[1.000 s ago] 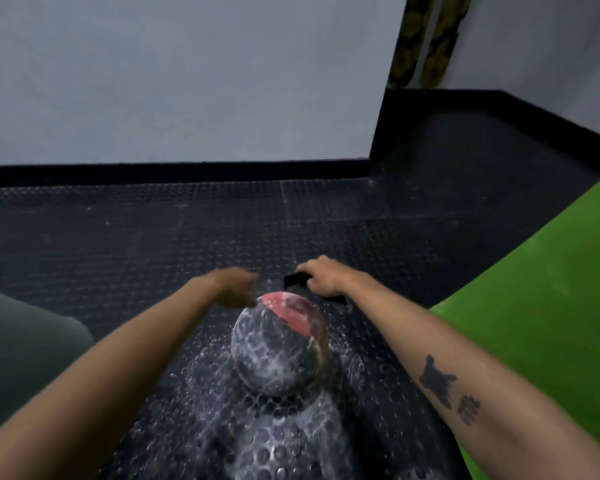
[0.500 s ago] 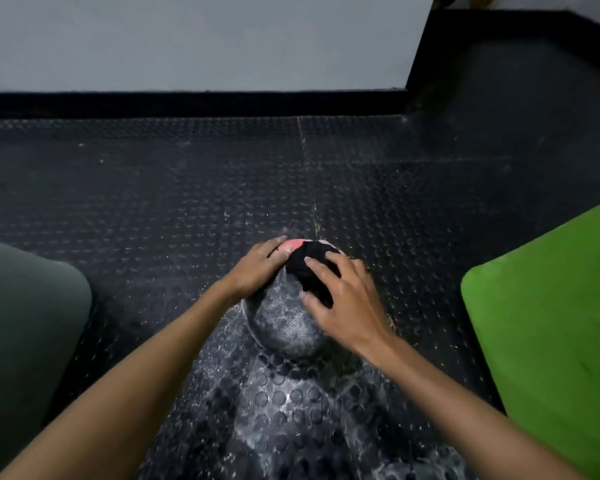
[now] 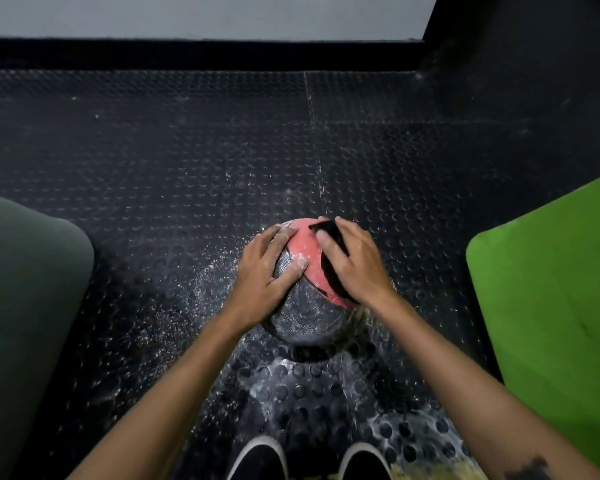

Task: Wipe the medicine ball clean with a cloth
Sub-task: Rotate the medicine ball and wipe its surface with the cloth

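Wiping is under way and, by present evidence, is only partly complete. The medicine ball sits on the studded black rubber floor, directly in front of the person's two shoes, between a dark green pad on the left and a bright green pad on the right. The left hand lies over the ball's upper left side with fingers spread and bent to its curve, steadying it; white residue shows on these fingers. The right hand presses a black cloth flat against the ball's red panel, fingers extended over the cloth rather than wrapped around it. The red panel looks largely free of residue, with a few pale streaks left near its edges. The dark textured panel facing the camera carries a grey-white mottled film, which suggests it has not been wiped. The underside and far side are hidden, so their condition cannot be stated. White speckles and wet-looking smears cover the floor around and below the ball. Remaining work, as judged here: turn the ball, wipe the dark panels, and finish the red panel edges.
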